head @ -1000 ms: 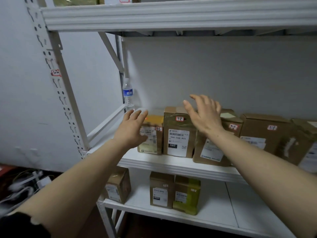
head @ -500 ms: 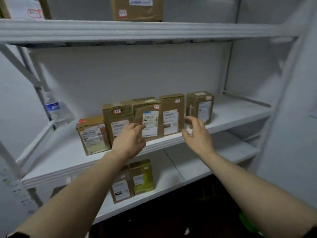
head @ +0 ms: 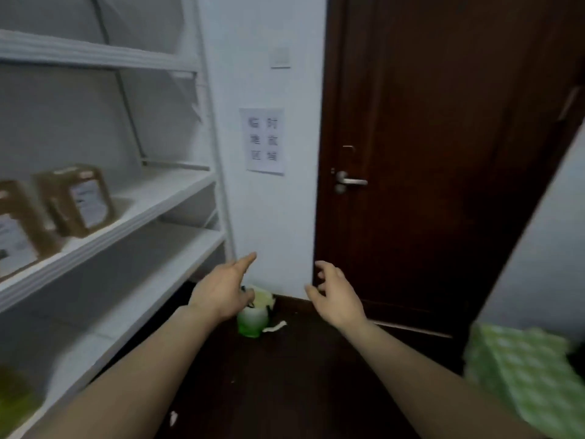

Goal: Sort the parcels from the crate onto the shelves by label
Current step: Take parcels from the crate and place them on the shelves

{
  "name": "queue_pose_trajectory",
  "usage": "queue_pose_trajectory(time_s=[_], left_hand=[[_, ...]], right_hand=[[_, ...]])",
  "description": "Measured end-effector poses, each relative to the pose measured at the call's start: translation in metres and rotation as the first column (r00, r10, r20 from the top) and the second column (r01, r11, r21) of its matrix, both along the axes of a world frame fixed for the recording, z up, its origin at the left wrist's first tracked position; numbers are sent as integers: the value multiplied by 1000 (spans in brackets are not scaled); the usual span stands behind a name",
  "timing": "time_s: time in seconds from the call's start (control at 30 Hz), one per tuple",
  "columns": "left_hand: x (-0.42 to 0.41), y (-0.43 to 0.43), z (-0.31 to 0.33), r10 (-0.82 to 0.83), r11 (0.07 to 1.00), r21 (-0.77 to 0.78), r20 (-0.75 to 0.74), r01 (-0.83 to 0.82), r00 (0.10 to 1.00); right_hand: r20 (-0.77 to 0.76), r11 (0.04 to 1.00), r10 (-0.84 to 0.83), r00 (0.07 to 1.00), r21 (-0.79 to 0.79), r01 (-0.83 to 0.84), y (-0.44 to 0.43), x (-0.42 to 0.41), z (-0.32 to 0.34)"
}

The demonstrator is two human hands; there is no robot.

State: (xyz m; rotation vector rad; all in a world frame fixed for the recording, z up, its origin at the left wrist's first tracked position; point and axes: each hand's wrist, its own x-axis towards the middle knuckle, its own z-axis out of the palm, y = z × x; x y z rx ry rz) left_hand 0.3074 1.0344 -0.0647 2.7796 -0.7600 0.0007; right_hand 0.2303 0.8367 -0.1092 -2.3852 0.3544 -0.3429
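**A:** Anything in the hands right now?

**B:** Nothing. The left hand (head: 221, 296) is out in front with its forefinger stretched forward. The right hand (head: 335, 299) is beside it with its fingers loosely bent. Both are bare and hold no parcel, hanging over the dark floor and facing the brown door (head: 443, 153).

**A:** So where are the parcels?

**B:** The ones I can see are on the middle shelf (head: 142, 213) of the white rack, off to the left. One cardboard parcel (head: 79, 201) stands upright close to that shelf's front edge, its white label facing out. A second parcel (head: 15, 229) stands just beside it, further toward the shelf's left end.

**A:** And the crate?

**B:** I can't tell. There's a green checked thing (head: 522, 375) low at the right, but it's too blurred to name.

**A:** How would one of those boxes handle?

**B:** I'd judge them light and stiff, small taped cartons that keep their shape under a squeeze. The tape and label look slick. So I'd take one by its two plain side faces, thumb on one and fingers on the other. I'd grip low enough that it doesn't tip, and leave the label uncovered for reading. One hand would probably do, though the corners would likely dent if it dropped.
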Motion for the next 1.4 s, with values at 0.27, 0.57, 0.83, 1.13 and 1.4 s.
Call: queue_pose_trajectory(time_s=[0.27, 0.57, 0.83, 1.13, 1.4], left_hand=[[-118, -273, -3, -328, 940, -129, -80, 316, 941], [-293, -525, -40, -657, 754, -145, -189, 641, 730], [-362, -670, -65, -759, 638, -81, -234, 766, 607], [-377, -852, -87, -844, 514, -187, -285, 837, 454], [-351, -970, -91, -910, 402, -208, -201, 892, 364]], right_hand=[[-29, 942, -336, 941, -2, 337, -211, -186, 0], [-160, 718, -690, 706, -20, 696, -421, -415, -18], [-289, 535, -798, 529, 67, 842, -513, -496, -64], [-188, 333, -927, 326, -10, 943, -651, -505, -59], [-38, 266, -963, 266, -289, 920, -791, -471, -38]])
